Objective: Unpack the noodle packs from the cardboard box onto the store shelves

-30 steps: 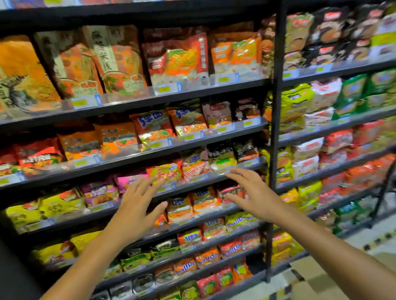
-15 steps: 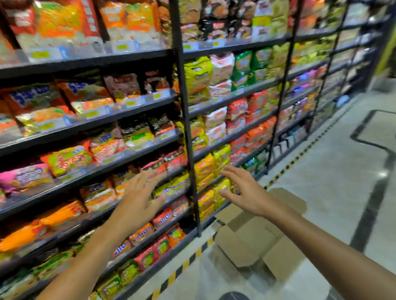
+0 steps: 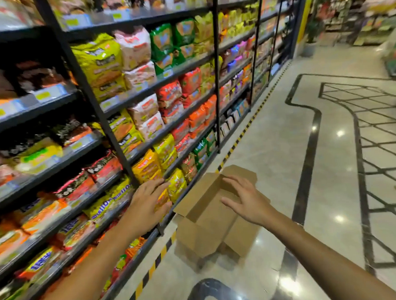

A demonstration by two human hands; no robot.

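both hands have swung from the black store shelves (image 3: 170, 71) toward the open brown cardboard box (image 3: 209, 218); left hand (image 3: 147, 200) and right hand (image 3: 245, 200) spread, holding nothing. look inside before reaching.

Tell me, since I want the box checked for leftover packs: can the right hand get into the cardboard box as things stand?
Probably yes. The right hand hangs open over the cardboard box, whose flaps are folded out; nothing lies between them.

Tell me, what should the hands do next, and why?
Probably lower the right hand into the open cardboard box on the floor. Both hands are open and hold nothing; the left hand is by the shelf packs. I cannot see packs inside.
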